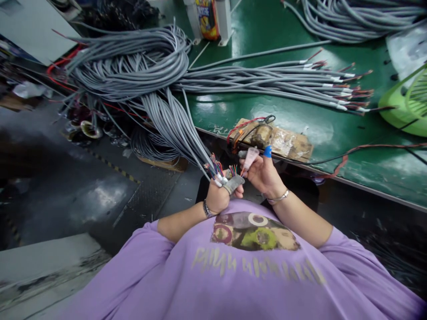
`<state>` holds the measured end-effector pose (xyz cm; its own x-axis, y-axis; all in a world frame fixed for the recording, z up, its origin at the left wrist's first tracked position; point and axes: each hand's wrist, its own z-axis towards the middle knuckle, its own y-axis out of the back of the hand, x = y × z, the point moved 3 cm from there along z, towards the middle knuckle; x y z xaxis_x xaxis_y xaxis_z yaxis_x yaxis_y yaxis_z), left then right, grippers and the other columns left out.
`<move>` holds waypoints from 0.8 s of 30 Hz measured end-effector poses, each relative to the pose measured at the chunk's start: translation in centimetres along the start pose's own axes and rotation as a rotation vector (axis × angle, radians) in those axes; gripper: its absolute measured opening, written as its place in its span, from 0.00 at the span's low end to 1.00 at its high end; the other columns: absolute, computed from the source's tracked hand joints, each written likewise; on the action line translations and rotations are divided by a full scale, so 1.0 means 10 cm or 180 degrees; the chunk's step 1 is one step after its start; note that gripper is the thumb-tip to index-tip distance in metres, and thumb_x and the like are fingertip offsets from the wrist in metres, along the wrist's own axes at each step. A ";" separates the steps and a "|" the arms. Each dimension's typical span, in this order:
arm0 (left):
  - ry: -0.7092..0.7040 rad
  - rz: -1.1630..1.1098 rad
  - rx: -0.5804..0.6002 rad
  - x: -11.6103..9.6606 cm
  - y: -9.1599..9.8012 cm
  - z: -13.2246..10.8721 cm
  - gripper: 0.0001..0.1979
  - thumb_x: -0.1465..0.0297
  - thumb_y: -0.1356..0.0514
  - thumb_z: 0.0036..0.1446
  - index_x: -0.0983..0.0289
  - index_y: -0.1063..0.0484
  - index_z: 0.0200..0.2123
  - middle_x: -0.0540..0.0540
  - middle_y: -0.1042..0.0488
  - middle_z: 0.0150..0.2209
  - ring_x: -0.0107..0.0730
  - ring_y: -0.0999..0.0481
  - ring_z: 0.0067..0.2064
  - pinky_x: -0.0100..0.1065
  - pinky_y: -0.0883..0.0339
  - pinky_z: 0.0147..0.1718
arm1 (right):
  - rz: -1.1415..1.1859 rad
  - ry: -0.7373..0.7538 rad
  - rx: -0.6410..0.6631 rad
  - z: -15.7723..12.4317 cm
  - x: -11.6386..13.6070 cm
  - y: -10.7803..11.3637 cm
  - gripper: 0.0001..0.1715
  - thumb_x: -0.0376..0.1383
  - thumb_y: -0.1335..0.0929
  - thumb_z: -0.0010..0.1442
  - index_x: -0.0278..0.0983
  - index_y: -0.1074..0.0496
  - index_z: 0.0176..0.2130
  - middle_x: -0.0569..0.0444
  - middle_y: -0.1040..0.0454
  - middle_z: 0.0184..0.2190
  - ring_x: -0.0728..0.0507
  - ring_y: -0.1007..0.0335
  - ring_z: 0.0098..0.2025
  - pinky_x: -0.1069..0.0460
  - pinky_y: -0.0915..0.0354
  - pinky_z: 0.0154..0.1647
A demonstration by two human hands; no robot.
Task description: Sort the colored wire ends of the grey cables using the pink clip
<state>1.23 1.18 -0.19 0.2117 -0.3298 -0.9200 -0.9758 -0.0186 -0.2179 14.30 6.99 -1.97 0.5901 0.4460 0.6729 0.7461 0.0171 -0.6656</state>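
Note:
My left hand (217, 195) is closed around the stripped ends of several grey cables (180, 126), whose thin coloured wires (216, 165) fan out above the fingers. A grey sleeve-like piece (234, 183) lies across the same hand, with more coloured wire tips beside it. Just to the right, my right hand (265, 178) pinches a pale, translucent tapered piece (251, 158); its exact kind is unclear. An orange-red wire runs between that piece and the left hand. A blue cover (267, 151) sits on one right fingertip.
A big grey cable coil (133, 62) lies on the green table (267, 26), with stripped ends (347, 91) pointing right. A worn wooden block (283, 142) with wires sits at the near edge. A green plastic basket (407, 104) stands right; another cable bundle (363, 20) lies behind.

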 end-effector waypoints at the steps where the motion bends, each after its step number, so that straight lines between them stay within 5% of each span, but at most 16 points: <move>1: -0.0021 0.0004 -0.0024 -0.01 0.00 -0.01 0.21 0.53 0.32 0.45 0.64 0.29 0.29 0.49 0.25 0.21 0.24 0.29 0.18 0.27 0.31 0.19 | -0.0040 0.0015 0.0083 -0.01 0.02 -0.01 0.39 0.70 0.38 0.51 0.40 0.27 0.34 0.53 0.24 0.29 0.47 0.31 0.28 0.53 0.36 0.28; 7: -0.0164 -0.0003 -0.0129 -0.04 -0.02 0.00 0.19 0.53 0.33 0.47 0.64 0.29 0.28 0.49 0.25 0.21 0.24 0.27 0.19 0.26 0.32 0.20 | -0.0140 0.0206 -0.0012 -0.04 0.08 -0.02 0.26 0.59 0.30 0.54 0.39 0.26 0.32 0.56 0.25 0.27 0.50 0.36 0.25 0.55 0.37 0.26; 12: -0.0359 0.0020 -0.0157 -0.05 -0.07 0.05 0.18 0.54 0.34 0.50 0.64 0.29 0.28 0.50 0.25 0.21 0.25 0.26 0.19 0.25 0.36 0.18 | -0.0108 0.0454 -0.0149 -0.01 0.00 0.02 0.30 0.63 0.31 0.53 0.38 0.26 0.31 0.55 0.26 0.26 0.50 0.35 0.27 0.54 0.37 0.27; 19: -0.0401 0.0180 -0.0162 -0.01 -0.07 0.07 0.18 0.54 0.35 0.52 0.64 0.29 0.26 0.50 0.25 0.21 0.25 0.26 0.20 0.25 0.35 0.19 | 0.0095 0.0081 0.0288 0.04 -0.06 -0.04 0.36 0.68 0.33 0.49 0.40 0.26 0.34 0.56 0.26 0.27 0.48 0.32 0.27 0.52 0.33 0.28; 24: -0.0348 0.0211 -0.0178 0.03 -0.03 0.08 0.18 0.56 0.35 0.52 0.65 0.29 0.25 0.50 0.25 0.20 0.25 0.26 0.19 0.25 0.35 0.18 | 0.0805 -0.0015 -0.0118 0.07 -0.06 -0.05 0.26 0.58 0.26 0.49 0.39 0.27 0.31 0.59 0.24 0.26 0.51 0.32 0.24 0.54 0.32 0.27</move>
<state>1.65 1.82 -0.68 0.1484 -0.2273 -0.9624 -0.9887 -0.0536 -0.1398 13.37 7.33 -2.21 0.7580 0.4362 0.4850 0.5859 -0.1284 -0.8001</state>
